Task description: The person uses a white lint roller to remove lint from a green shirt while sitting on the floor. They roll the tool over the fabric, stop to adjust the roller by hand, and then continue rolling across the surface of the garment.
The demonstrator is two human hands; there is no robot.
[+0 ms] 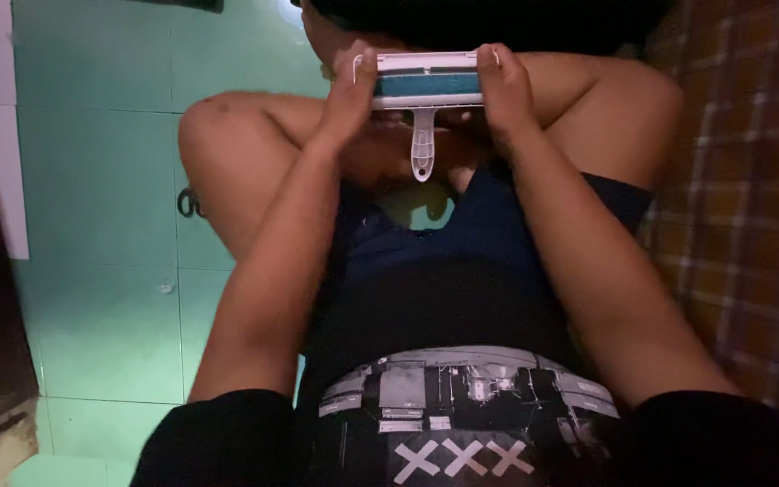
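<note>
- The person sits with knees drawn up, and the head camera looks down along the torso to both hands held out in front.
- The left hand is clamped on the left end of a white lint brush, thumb over its top edge and fingers wrapped behind.
- The right hand is closed on the right end in the same way, so the brush lies level between the two hands.
- The brush head is a white bar with a teal fabric strip along its face; its short white handle hangs straight down from the middle, with a hole near its tip.
- The brush is held up in the air above the lap, in front of the raised knees, touching nothing but the hands.
- A dark cloth fills the top of the frame right behind the brush; whether the brush touches it cannot be told.
- Both forearms run from the lower frame up to the brush and hide much of the lap; dark blue shorts show between them.
- The black shirt with a grey print takes up the bottom of the view.
- A green tiled floor lies to the left, with a small dark ring-shaped object on it just beside the left knee.
- A brown checked fabric covers the right side, near the right arm.
</note>
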